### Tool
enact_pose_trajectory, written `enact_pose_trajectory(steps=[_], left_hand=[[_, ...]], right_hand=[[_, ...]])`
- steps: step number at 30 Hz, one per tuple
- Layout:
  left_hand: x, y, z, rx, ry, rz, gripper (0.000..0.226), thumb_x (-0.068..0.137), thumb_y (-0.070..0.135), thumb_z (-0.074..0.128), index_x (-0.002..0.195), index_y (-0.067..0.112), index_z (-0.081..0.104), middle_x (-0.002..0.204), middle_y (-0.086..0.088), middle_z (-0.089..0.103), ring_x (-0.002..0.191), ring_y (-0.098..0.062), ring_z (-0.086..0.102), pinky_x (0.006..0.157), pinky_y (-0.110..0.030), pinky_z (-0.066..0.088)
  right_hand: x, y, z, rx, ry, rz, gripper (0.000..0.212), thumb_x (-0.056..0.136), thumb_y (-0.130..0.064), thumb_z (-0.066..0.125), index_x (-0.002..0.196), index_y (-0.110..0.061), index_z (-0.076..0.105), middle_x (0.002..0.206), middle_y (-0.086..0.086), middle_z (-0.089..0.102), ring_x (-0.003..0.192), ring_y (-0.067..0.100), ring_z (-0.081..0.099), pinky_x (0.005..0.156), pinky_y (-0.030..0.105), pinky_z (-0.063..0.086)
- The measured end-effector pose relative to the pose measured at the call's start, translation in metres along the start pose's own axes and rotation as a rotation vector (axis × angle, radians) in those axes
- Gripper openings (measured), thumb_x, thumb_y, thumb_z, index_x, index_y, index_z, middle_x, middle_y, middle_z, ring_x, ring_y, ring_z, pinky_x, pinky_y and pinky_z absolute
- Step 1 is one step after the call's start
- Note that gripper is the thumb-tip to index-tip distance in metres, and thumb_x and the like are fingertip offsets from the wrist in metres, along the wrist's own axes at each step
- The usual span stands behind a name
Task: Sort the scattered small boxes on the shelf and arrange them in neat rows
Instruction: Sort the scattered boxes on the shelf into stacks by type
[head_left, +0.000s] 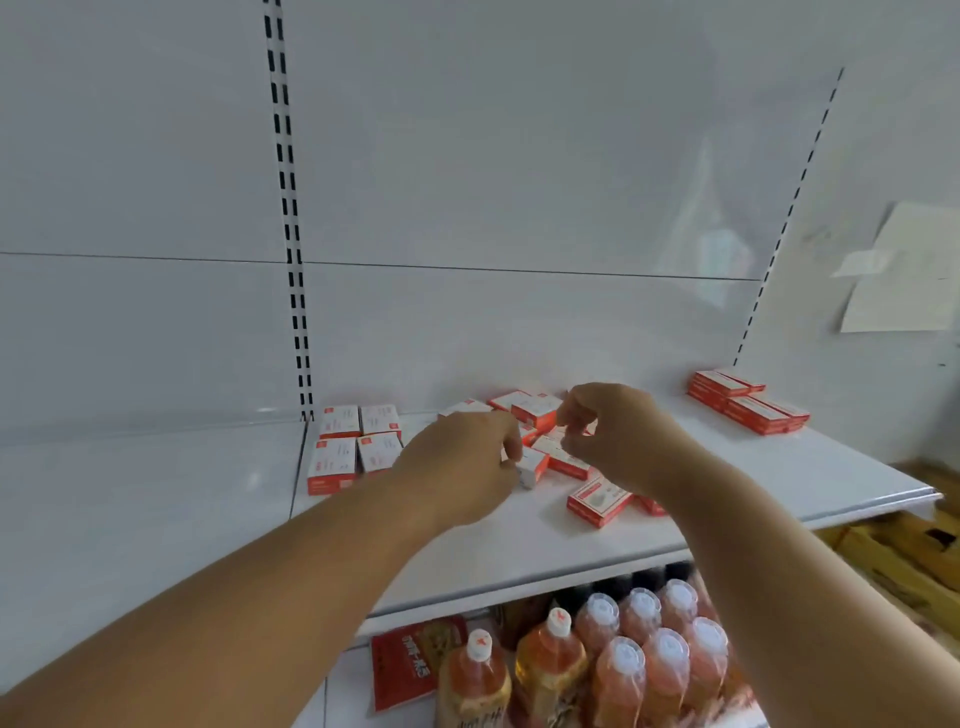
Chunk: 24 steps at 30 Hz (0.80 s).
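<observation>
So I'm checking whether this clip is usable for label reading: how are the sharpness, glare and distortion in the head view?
Head view: soft overall, print on the scattered boxes unreadable; both the left hand and right hand slightly motion-blurred; faint reflection on the glossy back panel at right; wide-angle bending tilts the slotted uprights; even lighting, weak shadows.

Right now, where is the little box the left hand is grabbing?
In the head view, the little box sits mid-shelf, at the left hand's fingertips, just left of the scattered boxes and right of the neat rows.
</observation>
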<state>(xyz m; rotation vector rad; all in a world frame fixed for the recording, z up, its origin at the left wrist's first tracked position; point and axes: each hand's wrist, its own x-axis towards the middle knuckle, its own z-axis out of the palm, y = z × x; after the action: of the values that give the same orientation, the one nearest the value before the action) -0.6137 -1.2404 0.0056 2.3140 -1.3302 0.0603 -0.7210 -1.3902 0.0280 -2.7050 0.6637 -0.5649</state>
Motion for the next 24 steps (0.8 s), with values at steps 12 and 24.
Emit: enact_pose_trajectory(steps=[12,24], left_hand=[[0.031,0.067,0.044,0.239,-0.233,-0.117,0.065,0.075,0.081,0.049,0.101,0.024,0.065,0.093,0.004,0.067,0.082,-0.016,0.062,0.077,-0.04,0.056],[0.024,0.061,0.037,-0.431,0.196,-0.502,0.02,0.087,0.031,0.072,0.098,0.03,0.055,0.095,0.013,0.064,0.078,-0.003,0.061,0.057,-0.022,0.047]], right_hand=[[-0.018,0.074,-0.01,-0.081,-0.216,-0.087,0.026,0.087,-0.017,0.061,0.108,-0.031,0.068,0.105,-0.016,0.065,0.082,0.002,0.054,0.065,0.011,0.039],[0.021,0.069,0.008,-0.214,-0.258,-0.192,0.04,0.091,-0.011,0.043,0.123,-0.027,0.061,0.123,0.0,0.064,0.108,0.023,0.06,0.079,0.029,0.046]])
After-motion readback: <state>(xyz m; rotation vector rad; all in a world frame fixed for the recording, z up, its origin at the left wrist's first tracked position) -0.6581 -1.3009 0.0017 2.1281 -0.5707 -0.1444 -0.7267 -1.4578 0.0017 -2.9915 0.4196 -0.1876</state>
